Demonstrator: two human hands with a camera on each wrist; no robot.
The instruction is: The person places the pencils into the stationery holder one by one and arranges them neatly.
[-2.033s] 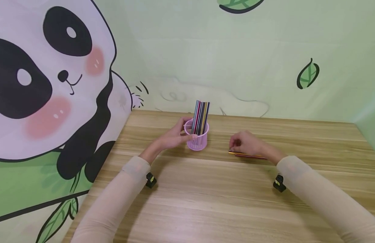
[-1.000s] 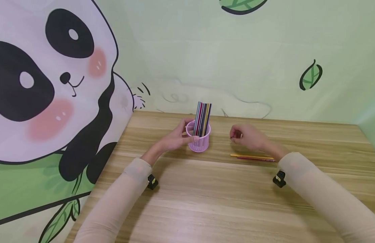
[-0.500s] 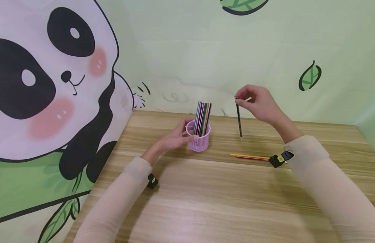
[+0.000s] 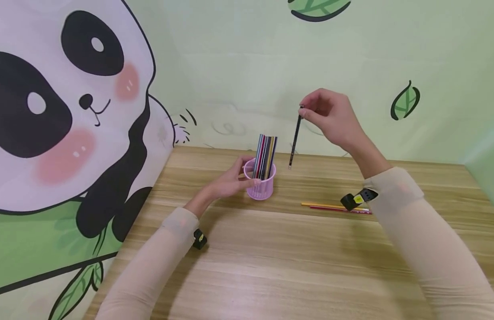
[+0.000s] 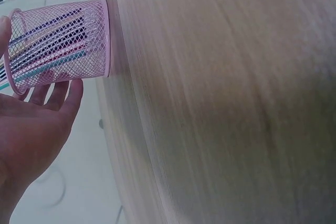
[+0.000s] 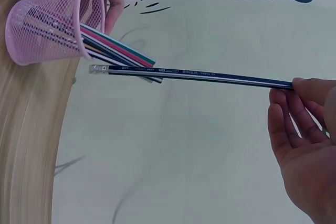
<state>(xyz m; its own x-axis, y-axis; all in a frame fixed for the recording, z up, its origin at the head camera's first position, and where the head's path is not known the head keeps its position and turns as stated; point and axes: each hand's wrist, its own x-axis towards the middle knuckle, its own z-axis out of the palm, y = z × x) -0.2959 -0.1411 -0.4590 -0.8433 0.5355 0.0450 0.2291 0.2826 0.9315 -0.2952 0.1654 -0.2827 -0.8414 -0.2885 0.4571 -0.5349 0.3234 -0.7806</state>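
Note:
A pink mesh pencil cup [image 4: 260,191] stands upright on the table with several pencils [image 4: 266,153] leaning in it. My left hand [image 4: 229,183] holds the cup, thumb at the near rim and fingers on its far side. In the air to the right of the cup, my right hand [image 4: 334,118] pinches a dark striped pencil [image 4: 296,138] by its upper end. That pencil hangs at a slant, its metal-ferruled end [image 6: 98,68] lowest and apart from the cup in the head view. The left wrist view shows pencils [image 5: 50,40] through the mesh.
A yellow pencil [image 4: 323,205] and a red pencil [image 4: 339,209] lie side by side on the wooden table [image 4: 271,258], below the right wrist. Behind the table rises a green wall [image 4: 247,80] with a panda picture on the left.
My right hand has lifted the dark pencil off the table, swung it to hang down, then carried it up and left towards the cup. The left hand and cup have stayed put.

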